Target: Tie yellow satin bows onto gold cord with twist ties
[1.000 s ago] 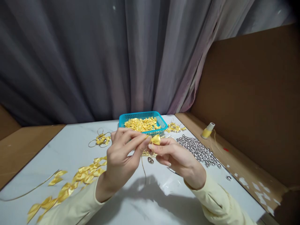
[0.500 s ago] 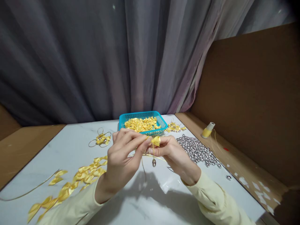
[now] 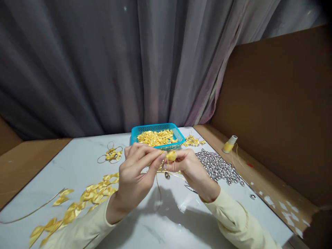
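My left hand (image 3: 135,173) and my right hand (image 3: 190,169) meet above the white table (image 3: 77,166), both pinched together. Between their fingertips is a small yellow ribbon bow (image 3: 171,155). A thin gold cord (image 3: 158,188) runs from the pinch of my left hand down toward the table. A small silver bell (image 3: 167,175) hangs under the bow on the cord. Both sleeves are pale yellow.
A teal basket (image 3: 135,132) full of yellow bows stands just behind the hands. Silver bells (image 3: 218,166) lie heaped at the right, with a yellow thread spool (image 3: 229,144) beyond. Loose yellow bows (image 3: 95,193) spread at the left; a finished looped bow (image 3: 112,154) lies further back. Brown cardboard walls (image 3: 275,114) flank the table.
My right hand has drawn closer to my left and slightly up. The bell swung under the bow and now hangs a little higher and further left.
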`<act>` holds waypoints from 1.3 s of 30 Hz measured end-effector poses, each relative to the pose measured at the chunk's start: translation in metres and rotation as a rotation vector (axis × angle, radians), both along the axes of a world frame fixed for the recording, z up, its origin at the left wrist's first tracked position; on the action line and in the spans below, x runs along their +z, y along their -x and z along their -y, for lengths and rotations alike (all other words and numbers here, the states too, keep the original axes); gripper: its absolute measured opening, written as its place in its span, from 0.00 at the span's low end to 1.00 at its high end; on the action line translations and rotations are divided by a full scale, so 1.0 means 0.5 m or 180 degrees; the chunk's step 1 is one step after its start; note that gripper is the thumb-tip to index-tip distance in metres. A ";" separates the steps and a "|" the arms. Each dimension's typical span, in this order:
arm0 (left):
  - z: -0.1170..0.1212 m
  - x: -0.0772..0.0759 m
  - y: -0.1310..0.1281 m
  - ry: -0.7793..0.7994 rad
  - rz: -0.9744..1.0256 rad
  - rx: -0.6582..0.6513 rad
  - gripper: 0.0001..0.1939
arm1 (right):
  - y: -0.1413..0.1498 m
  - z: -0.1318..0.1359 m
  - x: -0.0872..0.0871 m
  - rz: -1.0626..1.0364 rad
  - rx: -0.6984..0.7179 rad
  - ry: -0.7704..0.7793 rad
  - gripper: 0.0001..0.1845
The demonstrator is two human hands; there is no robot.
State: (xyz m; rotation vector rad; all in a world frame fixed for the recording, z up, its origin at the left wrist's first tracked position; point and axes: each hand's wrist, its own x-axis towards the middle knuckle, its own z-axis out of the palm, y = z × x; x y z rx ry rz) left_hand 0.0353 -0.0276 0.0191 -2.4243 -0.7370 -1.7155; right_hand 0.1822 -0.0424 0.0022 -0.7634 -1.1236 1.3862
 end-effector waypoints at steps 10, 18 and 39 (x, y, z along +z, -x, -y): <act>0.005 0.034 0.022 -0.0064 0.0268 0.0218 0.07 | 0.000 -0.049 -0.038 0.0664 -0.0180 0.0140 0.05; 0.010 0.037 0.024 -0.0011 0.0345 0.0135 0.07 | -0.022 -0.084 -0.064 0.1035 -0.0011 0.0155 0.03; -0.008 0.029 0.018 0.0825 0.0441 -0.0331 0.04 | -0.101 -0.069 0.000 0.2409 0.0205 -0.0826 0.20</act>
